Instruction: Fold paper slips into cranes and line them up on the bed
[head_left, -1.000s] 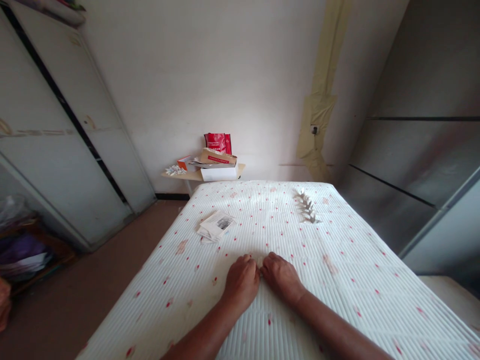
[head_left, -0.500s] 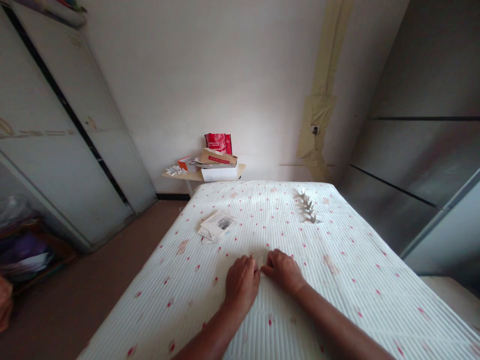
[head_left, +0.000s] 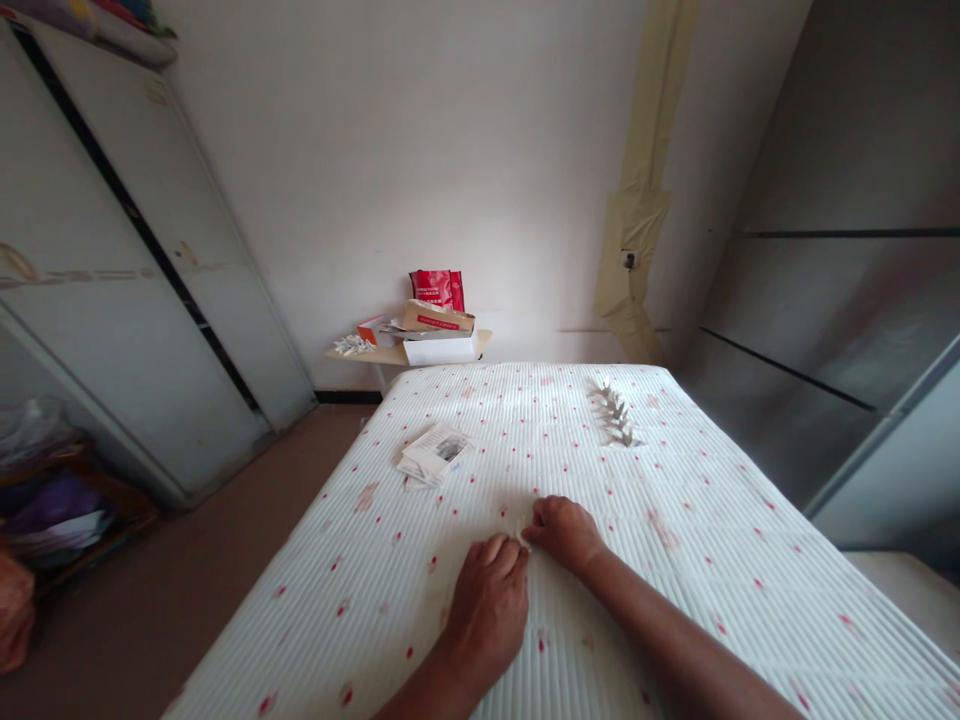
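My left hand (head_left: 487,605) and my right hand (head_left: 564,531) rest close together on a white ribbed mattress (head_left: 712,580) with red flecks. Their fingers curl down and press on something small and pale between them, too hidden to name. A stack of printed paper sheets (head_left: 435,453) lies farther up on the left. Along the far right side of the mattress stands a row of small folded paper pieces (head_left: 615,413).
A small wooden table (head_left: 397,352) at the mattress head carries a red bag (head_left: 436,287), boxes and more folded paper bits. Grey wardrobes (head_left: 112,300) line the left wall. A tall grey cabinet (head_left: 847,300) stands right. Bare floor (head_left: 187,590) runs left.
My left hand has slid back toward me along the mattress, while my right hand stays near the same spot. The view has shifted slightly.
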